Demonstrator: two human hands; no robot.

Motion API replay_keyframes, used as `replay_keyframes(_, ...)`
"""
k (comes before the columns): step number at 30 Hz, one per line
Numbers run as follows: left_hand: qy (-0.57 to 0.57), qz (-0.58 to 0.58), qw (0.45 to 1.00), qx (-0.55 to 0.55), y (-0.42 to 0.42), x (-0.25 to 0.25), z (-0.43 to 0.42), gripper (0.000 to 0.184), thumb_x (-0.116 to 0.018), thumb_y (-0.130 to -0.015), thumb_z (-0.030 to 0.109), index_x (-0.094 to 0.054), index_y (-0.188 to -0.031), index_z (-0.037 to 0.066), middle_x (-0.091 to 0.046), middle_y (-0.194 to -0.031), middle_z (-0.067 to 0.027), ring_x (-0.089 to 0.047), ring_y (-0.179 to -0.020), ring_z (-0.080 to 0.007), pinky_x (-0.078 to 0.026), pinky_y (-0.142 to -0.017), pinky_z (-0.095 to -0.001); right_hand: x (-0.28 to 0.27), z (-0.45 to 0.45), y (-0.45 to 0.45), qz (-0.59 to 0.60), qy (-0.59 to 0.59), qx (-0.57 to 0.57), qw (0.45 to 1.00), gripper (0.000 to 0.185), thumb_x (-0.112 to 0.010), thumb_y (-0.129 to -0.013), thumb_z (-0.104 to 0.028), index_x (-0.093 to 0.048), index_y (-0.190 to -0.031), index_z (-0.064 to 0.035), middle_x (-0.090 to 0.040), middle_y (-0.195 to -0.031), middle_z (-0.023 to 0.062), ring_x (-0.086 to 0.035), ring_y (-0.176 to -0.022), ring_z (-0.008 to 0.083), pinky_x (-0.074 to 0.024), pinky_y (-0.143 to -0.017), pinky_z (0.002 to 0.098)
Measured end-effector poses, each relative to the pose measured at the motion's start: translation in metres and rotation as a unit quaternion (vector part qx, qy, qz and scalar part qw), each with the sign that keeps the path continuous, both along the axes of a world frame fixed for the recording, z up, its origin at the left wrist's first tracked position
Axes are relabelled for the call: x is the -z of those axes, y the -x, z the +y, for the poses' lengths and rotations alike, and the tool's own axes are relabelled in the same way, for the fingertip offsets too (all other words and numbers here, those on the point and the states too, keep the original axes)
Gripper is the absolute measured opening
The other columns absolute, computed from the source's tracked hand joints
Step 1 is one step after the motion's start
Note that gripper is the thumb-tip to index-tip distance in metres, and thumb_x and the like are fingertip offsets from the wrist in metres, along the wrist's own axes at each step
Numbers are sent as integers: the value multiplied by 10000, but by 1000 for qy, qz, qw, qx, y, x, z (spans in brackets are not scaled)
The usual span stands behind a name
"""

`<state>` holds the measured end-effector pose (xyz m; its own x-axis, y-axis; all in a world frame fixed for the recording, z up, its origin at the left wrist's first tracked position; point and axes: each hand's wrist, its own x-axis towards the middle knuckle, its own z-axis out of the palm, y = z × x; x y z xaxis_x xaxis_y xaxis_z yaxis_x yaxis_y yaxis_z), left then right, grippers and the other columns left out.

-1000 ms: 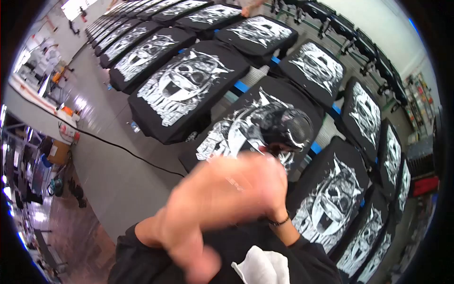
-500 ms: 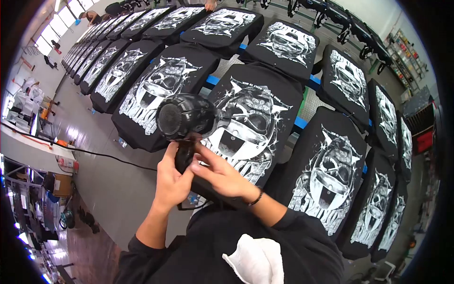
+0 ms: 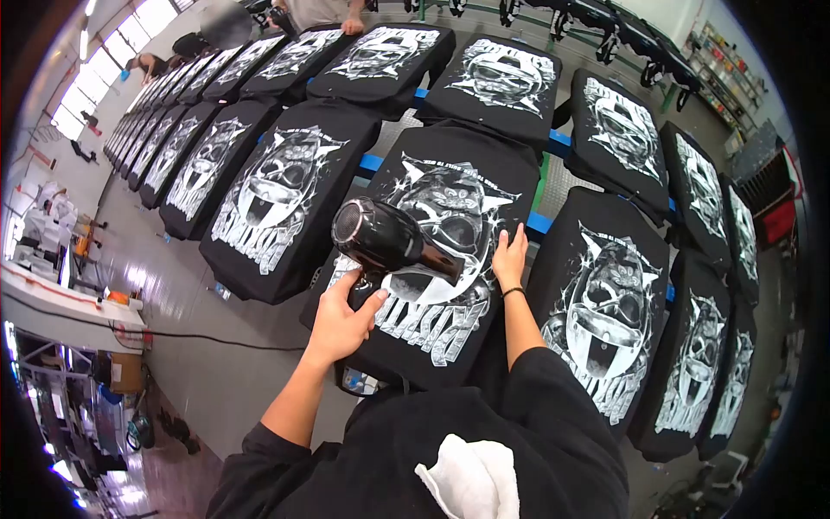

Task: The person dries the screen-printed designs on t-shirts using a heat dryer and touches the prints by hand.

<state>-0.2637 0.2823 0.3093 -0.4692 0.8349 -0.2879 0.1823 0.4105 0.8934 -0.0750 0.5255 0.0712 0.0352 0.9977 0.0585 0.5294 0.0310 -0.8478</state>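
Dryer (image 3: 373, 235) has swung in from the near shirt's (image 3: 486, 221) left edge to over its middle; both hands were on the handle a moment ago, and now the right hand (image 3: 510, 258) has crossed to that shirt's right edge. Closest to my camera, a white cloth (image 3: 474, 480) sits against the dark top (image 3: 380, 450), below the near shirt. Up from there, I've got the left hand (image 3: 343, 318) wrapped around the handle, closed on it. Over on the right, the other hand is loosely spread, holding nothing, fingers up along the near shirt's edge and seemingly touching the fabric. And the nozzle (image 3: 441, 261) points down onto the near shirt's print, just off the surface as far as I can judge.

So, progress: the print is on, and I see prints on the left shirt (image 3: 285, 186), the right shirt (image 3: 605, 329) and the back shirts (image 3: 501, 78) beyond the near one. I'd call this one mid-pass under the dryer; whether air is blowing, or which prints are dry, I can't tell from here. Farther past the near shirt, up to its left, a co-worker's hand (image 3: 353, 27) rests at the back row.
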Motion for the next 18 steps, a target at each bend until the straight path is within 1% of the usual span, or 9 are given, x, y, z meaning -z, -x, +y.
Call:
replay_keyframes(2, -43, 100, 994, 8, 4, 3, 14, 456, -677, -812, 181, -536, -1150, -90, -632, -726, -148, -590, -568, -139, -478, -580, -284, -10, 2, 4, -13, 26, 32, 999, 599, -389, -960, -390, -249, -1432, -47, -324, -1427, 213, -381, -1267, 388, -352, -1021, 422)
replay_keyframes(3, -99, 200, 975, 9, 11, 10, 22, 442, -674, -811, 172, -537, -1136, -94, -655, -796, -178, -628, -682, -178, -488, -674, -307, -15, 1, 6, -9, 34, 43, 998, 599, -373, -963, -400, -249, -1434, -53, -328, -1428, 204, -389, -1262, 385, -355, -1019, 423)
replay_keyframes(5, -62, 221, 973, -28, 20, 5, 37, 420, -669, -810, 155, -538, -1113, -104, -662, -881, -209, -639, -803, -220, -477, -774, -328, -13, -2, 6, -15, 20, 40, 999, 591, -355, -968, -405, -249, -1436, -61, -335, -1429, 189, -401, -1253, 381, -361, -1012, 425)
replay_keyframes(6, -98, 212, 972, -28, 33, 16, 44, 423, -668, -818, 164, -539, -1130, -92, -657, -773, -157, -625, -657, -175, -493, -648, -308, -13, -1, 4, -11, 13, 37, 999, 588, -353, -969, -404, -250, -1436, -63, -338, -1427, 188, -405, -1249, 382, -363, -1009, 426)
replay_keyframes(7, -30, 111, 992, -48, 33, 2, 53, 444, -670, -825, 180, -534, -1158, -81, -609, -641, -82, -556, -502, -109, -455, -496, -274, -14, -2, 4, -14, 15, 39, 999, 582, -355, -970, -399, -252, -1436, -66, -344, -1423, 185, -407, -1246, 383, -364, -1005, 430)
replay_keyframes(8, -61, 60, 995, -43, 39, 3, 60, 462, -672, -828, 190, -526, -1177, -77, -551, -564, -21, -477, -415, -60, -389, -405, -245, -15, -2, 4, -12, 19, 40, 999, 581, -358, -970, -397, -252, -1436, -65, -347, -1420, 185, -407, -1245, 384, -365, -1004, 430)
replay_keyframes(11, -83, 179, 980, -12, 49, 14, 81, 489, -670, -829, 190, -505, -1206, -75, -560, -569, -19, -490, -438, -67, -402, -418, -234, -15, -2, 4, -8, 17, 42, 999, 578, -366, -972, -389, -249, -1437, -67, -354, -1415, 184, -407, -1243, 385, -366, -1003, 428)
replay_keyframes(16, -64, 11, 998, -19, 57, 11, 122, 399, -649, -850, 169, -524, -1156, -54, -567, -612, -18, -493, -443, -58, -382, -395, -230, -15, -2, 4, -7, 7, 47, 999, 567, -371, -972, -383, -255, -1438, -82, -374, -1396, 187, -429, -1219, 386, -383, -986, 425)
replay_keyframes(18, -83, 140, 987, -19, 64, 21, 139, 461, -666, -827, 187, -517, -1181, -68, -569, -564, -41, -524, -450, -87, -413, -420, -257, -12, -1, 3, -5, 7, 44, 999, 563, -374, -972, -381, -262, -1436, -84, -379, -1392, 184, -439, -1207, 386, -387, -980, 424)
